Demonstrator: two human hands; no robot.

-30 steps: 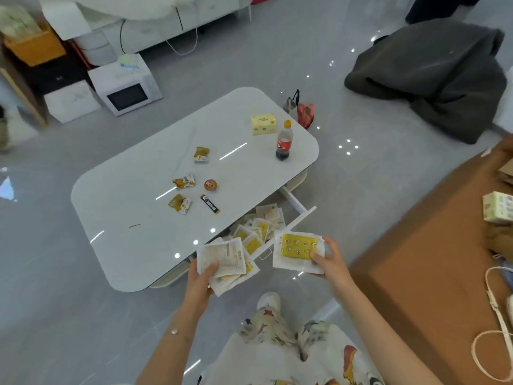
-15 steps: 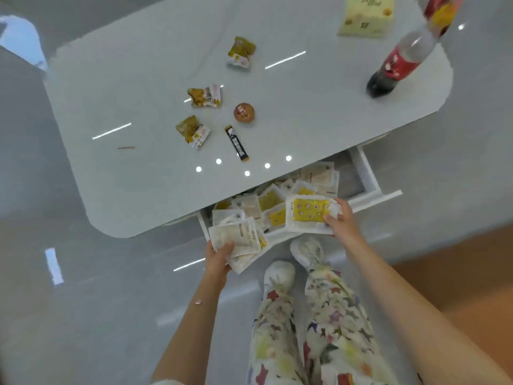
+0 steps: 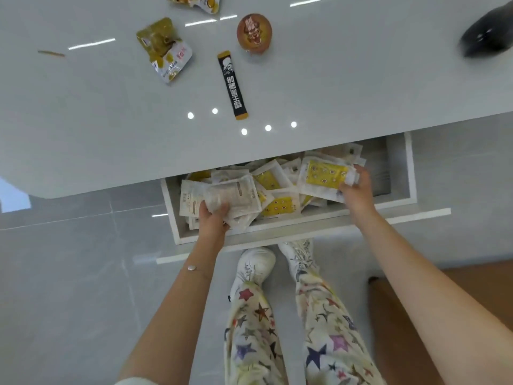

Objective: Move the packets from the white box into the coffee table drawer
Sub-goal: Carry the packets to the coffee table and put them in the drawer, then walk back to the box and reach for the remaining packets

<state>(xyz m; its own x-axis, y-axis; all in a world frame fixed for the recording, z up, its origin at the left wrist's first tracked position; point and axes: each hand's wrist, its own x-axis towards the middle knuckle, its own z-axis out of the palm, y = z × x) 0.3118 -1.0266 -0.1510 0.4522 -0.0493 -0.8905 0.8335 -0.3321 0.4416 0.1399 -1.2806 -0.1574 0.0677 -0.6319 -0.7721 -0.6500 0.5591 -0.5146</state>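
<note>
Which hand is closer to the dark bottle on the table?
Right. The right hand is in the drawer, left of the bottle; the left hand is much farther left.

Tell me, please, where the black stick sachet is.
Head view, upper centre: the black stick sachet lies on the tabletop, beside the round brown snack, beyond the open drawer.

Head view, looking down. A fanned stack of white paper packets [image 3: 233, 195] is gripped by the left hand [image 3: 212, 218] over the left end of the open white coffee table drawer [image 3: 408, 168]. A white packet with a yellow printed panel [image 3: 323, 176] is pinched by the right hand [image 3: 356, 190] above the loose packets [image 3: 280, 204] heaped inside. On the glossy white tabletop [image 3: 111, 120] lie a black stick sachet [image 3: 232, 84], a round brown-lidded cup [image 3: 254, 31] and a yellow snack pouch [image 3: 163, 48].
</note>
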